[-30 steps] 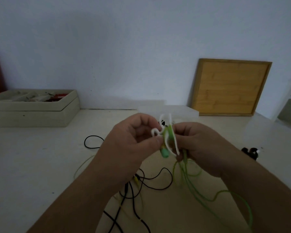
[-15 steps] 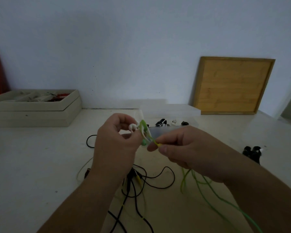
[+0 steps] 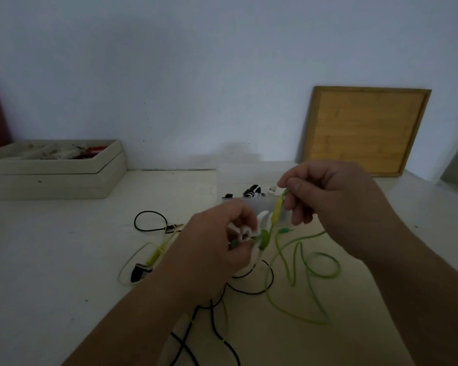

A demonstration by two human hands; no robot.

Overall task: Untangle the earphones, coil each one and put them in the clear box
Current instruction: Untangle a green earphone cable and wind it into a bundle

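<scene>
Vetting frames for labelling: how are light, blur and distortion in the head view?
Head view: dim, flat, bluish light, no glare; a soft shadow on the wall behind the clear box; left hand and right hand, both gripping the green earphones, slightly soft, the cable loops traceable; wide-angle skews the wooden board edges.

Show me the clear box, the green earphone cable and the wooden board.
clear box (image 3: pixel 262 206): head view, front wall.
green earphone cable (image 3: pixel 325 277): head view, loop on the table.
wooden board (image 3: pixel 365 130): head view, centre panel.
</scene>
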